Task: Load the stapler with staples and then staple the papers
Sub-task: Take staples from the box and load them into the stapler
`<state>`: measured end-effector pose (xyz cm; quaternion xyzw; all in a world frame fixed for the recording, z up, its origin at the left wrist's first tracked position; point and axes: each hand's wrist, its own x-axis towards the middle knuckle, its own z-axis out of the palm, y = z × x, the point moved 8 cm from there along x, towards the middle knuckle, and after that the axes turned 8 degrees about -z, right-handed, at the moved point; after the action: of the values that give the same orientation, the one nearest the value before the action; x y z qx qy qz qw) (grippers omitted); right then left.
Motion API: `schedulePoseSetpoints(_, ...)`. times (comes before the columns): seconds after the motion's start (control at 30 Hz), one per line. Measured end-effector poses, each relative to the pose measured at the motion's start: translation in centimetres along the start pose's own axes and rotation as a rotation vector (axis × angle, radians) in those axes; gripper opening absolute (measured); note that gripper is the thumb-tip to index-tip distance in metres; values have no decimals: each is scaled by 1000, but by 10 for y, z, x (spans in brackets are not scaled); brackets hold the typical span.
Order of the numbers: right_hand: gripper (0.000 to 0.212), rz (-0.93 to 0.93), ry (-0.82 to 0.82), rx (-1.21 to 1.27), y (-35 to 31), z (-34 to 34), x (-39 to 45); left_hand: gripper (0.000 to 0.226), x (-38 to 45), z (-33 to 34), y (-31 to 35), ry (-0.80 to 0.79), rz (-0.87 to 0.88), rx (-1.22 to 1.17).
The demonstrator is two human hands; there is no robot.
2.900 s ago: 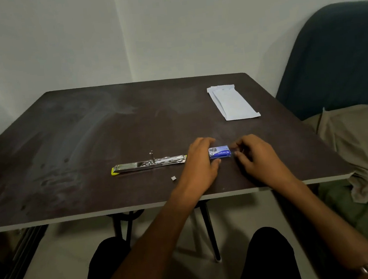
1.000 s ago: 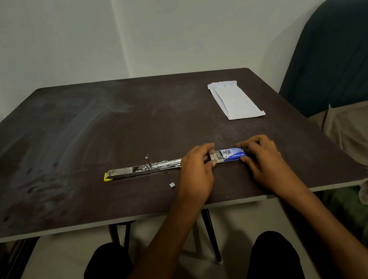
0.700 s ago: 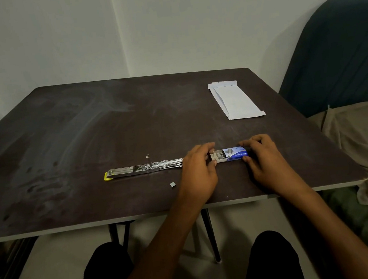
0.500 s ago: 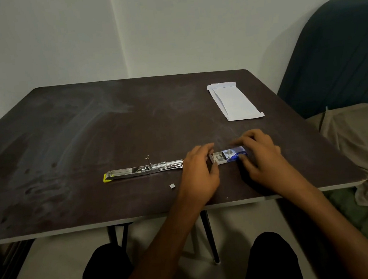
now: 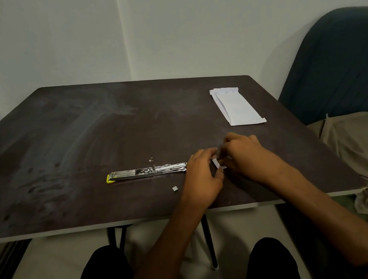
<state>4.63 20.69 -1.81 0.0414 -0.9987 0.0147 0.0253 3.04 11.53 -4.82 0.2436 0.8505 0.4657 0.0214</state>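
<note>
The stapler (image 5: 146,172) lies opened flat on the tabletop (image 5: 69,137), near the front edge, long axis running left to right, yellow tip pointing left and its right end hidden under the left hand (image 5: 202,178). That hand and the right hand (image 5: 243,153) meet there, fingers curled together on a small pale box (image 5: 217,164). A tiny grey piece (image 5: 174,188) lies just nearer. The papers (image 5: 235,106) lie at far right, long axis running near to far.

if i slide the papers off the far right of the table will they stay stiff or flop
The papers look thin and folded flat, so they would probably slide easily on the smooth table. They seem light and would likely droop once past the edge. A loose top flap might catch.
</note>
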Motion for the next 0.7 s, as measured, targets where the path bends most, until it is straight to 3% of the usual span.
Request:
schedulePoseSetpoints(0.23, 15, 110, -19, 55, 1, 2, 9, 39, 1, 1, -1, 12, 18, -1)
schedulePoseSetpoints(0.43, 30, 161, 5, 175, 11, 1, 7, 41, 1, 0, -2, 37, 18, 8)
schedulePoseSetpoints(0.7, 7, 154, 59, 449, 23, 2, 1, 43, 2, 1, -2, 12, 4, -4)
